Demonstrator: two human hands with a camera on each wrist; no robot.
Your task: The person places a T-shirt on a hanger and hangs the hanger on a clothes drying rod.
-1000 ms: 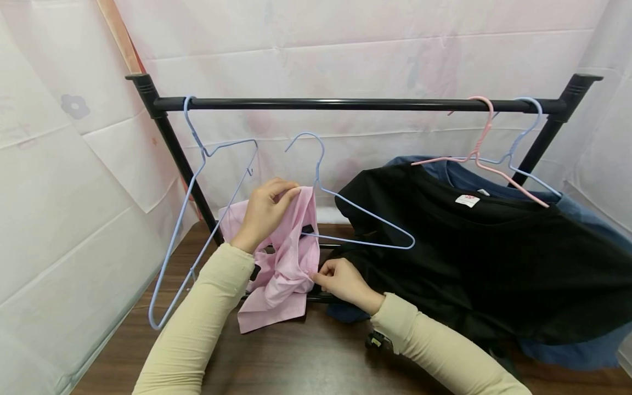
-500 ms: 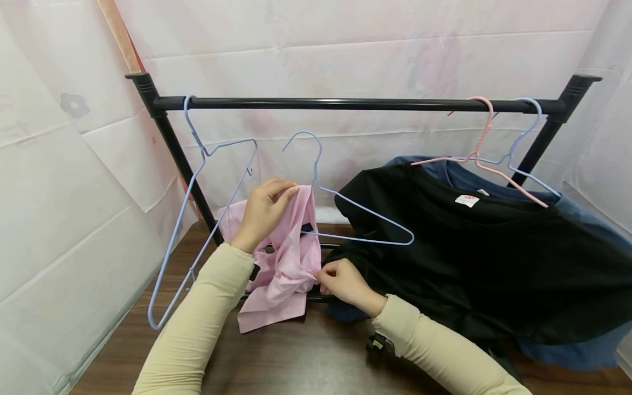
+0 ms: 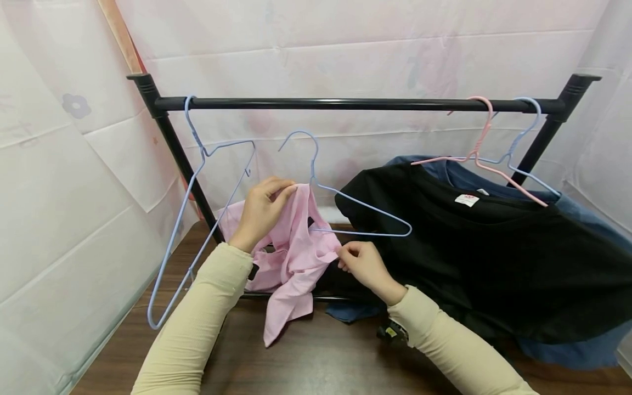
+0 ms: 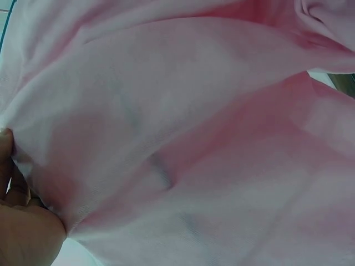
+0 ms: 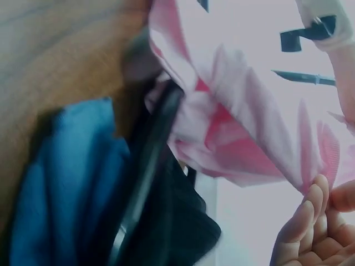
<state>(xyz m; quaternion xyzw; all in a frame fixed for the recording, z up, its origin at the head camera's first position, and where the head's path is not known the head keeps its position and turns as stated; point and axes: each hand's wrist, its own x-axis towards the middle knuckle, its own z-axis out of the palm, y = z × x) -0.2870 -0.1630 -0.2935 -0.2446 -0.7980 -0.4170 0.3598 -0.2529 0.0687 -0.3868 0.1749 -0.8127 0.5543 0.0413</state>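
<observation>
A pink garment [image 3: 296, 252] hangs in folds at the middle left, partly on a light blue hanger [image 3: 362, 204] whose left part the cloth hides. The left hand [image 3: 261, 211] pinches the garment's upper edge just beside the hanger's neck. Lower and to the right, the right hand [image 3: 365, 266] pinches the garment's right edge between thumb and fingers and holds it out sideways. In the left wrist view the pink cloth [image 4: 183, 116] fills most of the picture. The right wrist view shows the right hand [image 5: 316, 221] gripping a stretched corner of the cloth.
A black rack rail [image 3: 326, 104] crosses the back. An unloaded blue hanger [image 3: 173, 241] hangs at its left end. On the right hang a black T-shirt [image 3: 474, 258] on a pink hanger [image 3: 484, 142] and a blue shirt [image 3: 568, 351] behind. Below is a brown wooden table [image 3: 306, 367].
The right hand has moved up and right, pulling the garment's edge outward past the hanger's lower bar. The garment's hanging end has swung right. Hanger and left hand have shifted slightly left.
</observation>
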